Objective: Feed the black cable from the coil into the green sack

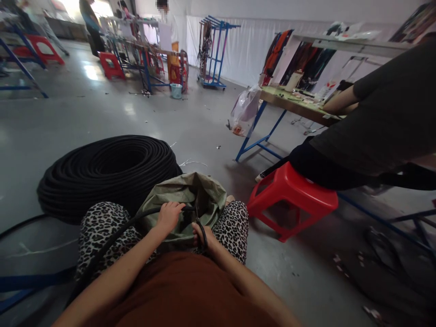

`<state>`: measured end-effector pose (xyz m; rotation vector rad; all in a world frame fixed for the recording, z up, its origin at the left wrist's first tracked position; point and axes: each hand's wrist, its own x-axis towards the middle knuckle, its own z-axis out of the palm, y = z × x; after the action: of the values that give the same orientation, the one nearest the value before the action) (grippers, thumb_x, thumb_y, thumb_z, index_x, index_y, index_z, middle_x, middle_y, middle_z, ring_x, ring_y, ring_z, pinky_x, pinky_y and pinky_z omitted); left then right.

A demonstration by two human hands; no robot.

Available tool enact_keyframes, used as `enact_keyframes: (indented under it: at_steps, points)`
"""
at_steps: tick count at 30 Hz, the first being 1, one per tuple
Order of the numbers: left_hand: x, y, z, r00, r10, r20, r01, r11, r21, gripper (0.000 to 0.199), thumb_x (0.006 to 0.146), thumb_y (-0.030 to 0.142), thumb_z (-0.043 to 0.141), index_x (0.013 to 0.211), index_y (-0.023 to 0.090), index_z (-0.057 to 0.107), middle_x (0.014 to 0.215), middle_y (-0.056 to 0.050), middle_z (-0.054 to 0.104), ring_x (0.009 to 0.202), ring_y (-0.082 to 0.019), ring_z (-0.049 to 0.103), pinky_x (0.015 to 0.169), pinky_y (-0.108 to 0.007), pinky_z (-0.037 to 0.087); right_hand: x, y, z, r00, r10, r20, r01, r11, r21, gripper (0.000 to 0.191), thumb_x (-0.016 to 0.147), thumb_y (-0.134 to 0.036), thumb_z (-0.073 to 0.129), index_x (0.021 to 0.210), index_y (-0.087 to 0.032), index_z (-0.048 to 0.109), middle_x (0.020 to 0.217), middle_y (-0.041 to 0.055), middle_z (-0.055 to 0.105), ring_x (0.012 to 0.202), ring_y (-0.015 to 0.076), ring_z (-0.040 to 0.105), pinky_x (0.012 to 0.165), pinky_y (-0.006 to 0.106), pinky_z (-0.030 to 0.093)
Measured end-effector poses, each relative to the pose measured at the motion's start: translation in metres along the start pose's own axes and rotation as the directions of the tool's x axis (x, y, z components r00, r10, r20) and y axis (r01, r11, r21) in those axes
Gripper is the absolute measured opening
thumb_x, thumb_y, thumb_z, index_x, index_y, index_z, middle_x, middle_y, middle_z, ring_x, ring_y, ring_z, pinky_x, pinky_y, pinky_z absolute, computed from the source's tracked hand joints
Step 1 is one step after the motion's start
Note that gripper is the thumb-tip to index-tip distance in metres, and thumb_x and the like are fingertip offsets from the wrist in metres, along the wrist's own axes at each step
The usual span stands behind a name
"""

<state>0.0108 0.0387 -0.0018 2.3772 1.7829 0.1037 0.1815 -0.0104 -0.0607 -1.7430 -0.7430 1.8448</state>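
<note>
My left hand is closed around a thick black cord, with the cord's short end sticking out to the right of the fingers. My right hand grips black-handled scissors. Their blades point up and away from me, close to the cord's end; whether they touch it I cannot tell. Below both hands, an olive-green sack stands with its mouth open between my knees. Its inside is dark. A large coil of black cord lies on the floor to the left of the sack.
A red plastic stool stands to my right, with a seated person on it at a workbench. A clear plastic bag hangs from that bench. Farther back are a blue rack, a small bucket and other people at tables.
</note>
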Motion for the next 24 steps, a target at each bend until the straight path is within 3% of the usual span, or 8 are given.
enact_keyframes:
  at_steps: [11,24]
  points:
    - [-0.001,-0.008,0.001,0.999,0.034,0.032,-0.034,0.999,-0.003,0.037,0.091,0.018,0.045,0.12,0.026,0.066,0.112,-0.008,0.07,0.105,-0.024,0.059,0.091,-0.039,0.039,0.014,0.006,0.001,1.0,0.03,-0.007,-0.031,0.999,-0.044,0.032,0.089,-0.042,0.062,0.071,-0.015,0.058,0.055,-0.0018,0.052,0.044,0.0102,0.051,0.047,0.02,0.045]
    - [0.0,-0.008,0.001,0.999,0.025,0.036,-0.025,1.0,-0.015,0.037,0.092,0.02,0.043,0.121,0.026,0.066,0.112,-0.009,0.071,0.104,-0.024,0.059,0.091,-0.04,0.04,0.002,-0.001,0.0,1.0,0.022,0.017,-0.023,1.0,0.02,0.031,0.09,-0.042,0.06,0.078,-0.013,0.058,0.057,-0.002,0.052,0.045,0.0092,0.05,0.05,0.02,0.045]
